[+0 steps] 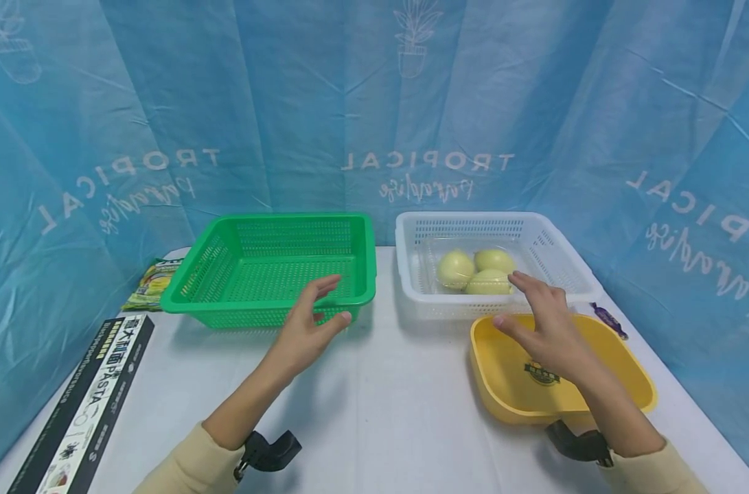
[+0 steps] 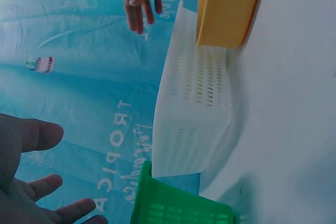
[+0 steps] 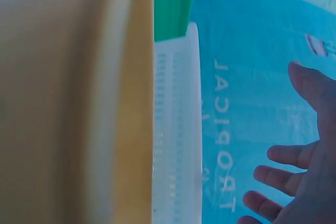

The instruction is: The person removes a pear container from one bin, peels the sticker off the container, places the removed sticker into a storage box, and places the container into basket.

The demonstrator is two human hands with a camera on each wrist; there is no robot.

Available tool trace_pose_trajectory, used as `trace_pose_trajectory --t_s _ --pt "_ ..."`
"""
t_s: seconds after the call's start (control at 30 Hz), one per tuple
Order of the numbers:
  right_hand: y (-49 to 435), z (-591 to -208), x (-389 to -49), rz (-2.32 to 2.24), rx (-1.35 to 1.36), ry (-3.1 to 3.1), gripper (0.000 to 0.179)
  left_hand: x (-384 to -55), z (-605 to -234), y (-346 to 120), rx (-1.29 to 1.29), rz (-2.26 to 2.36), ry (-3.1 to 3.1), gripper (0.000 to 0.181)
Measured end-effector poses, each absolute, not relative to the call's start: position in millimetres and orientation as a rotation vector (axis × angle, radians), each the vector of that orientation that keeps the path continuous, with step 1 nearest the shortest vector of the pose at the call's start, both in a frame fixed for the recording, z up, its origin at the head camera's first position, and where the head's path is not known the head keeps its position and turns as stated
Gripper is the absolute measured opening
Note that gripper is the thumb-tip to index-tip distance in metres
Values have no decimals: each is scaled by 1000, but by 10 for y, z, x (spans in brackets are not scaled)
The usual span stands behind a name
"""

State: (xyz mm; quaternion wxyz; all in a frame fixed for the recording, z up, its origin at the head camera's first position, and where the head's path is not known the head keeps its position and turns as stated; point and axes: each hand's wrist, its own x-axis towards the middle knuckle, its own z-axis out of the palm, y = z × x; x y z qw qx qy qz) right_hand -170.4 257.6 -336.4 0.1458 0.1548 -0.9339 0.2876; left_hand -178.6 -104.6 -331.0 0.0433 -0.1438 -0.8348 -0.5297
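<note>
My left hand (image 1: pixel 305 336) hovers with spread, relaxed fingers in front of the green basket (image 1: pixel 226 314), near its front right corner, holding nothing. Over the yellow basin (image 1: pixel 504 391) hangs my right hand (image 1: pixel 550 336), its thumb and fingers apart and nothing between them. Behind the basin stands a white basket (image 1: pixel 572 271). Inside it, a see-through plastic box (image 1: pixel 432 261) holds three round pale yellow-green fruits (image 1: pixel 456 269). Both wrist views show the fingers loosely extended, on the left hand (image 2: pixel 37 187) and on the right hand (image 3: pixel 310 161).
A long black-and-white pasta box (image 1: pixel 84 405) lies along the left edge of the white table (image 1: pixel 386 412). Behind it is a yellow-green packet (image 1: pixel 152 285), partly hidden by the green basket. One purple wrapped candy (image 1: pixel 609 320) lies right of the basin. Blue curtains (image 1: pixel 325 103) surround the table.
</note>
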Motion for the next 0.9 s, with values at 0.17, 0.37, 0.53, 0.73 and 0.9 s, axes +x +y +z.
trace_pose_trajectory --t_s 0.17,0.37,0.53,0.73,0.9 --pt "2489 -3426 -1707 798 462 -2677 75 -1772 -3307 -1086 -441 -1575 -2562 61" --pt "2404 -3463 -1696 776 450 -2703 75 -1738 -3333 -1152 -473 -1477 -2583 62" --pt "2340 -3496 -1690 760 459 -2692 75 -1705 -3379 -1213 -468 -1395 -2615 62" --pt "2290 -3509 -1688 742 452 -2714 74 -1673 -3399 -1266 -444 -1335 -2647 60" --pt "2248 -3514 -1696 729 442 -2748 76 -1665 -3415 -1286 -429 -1267 -2656 61"
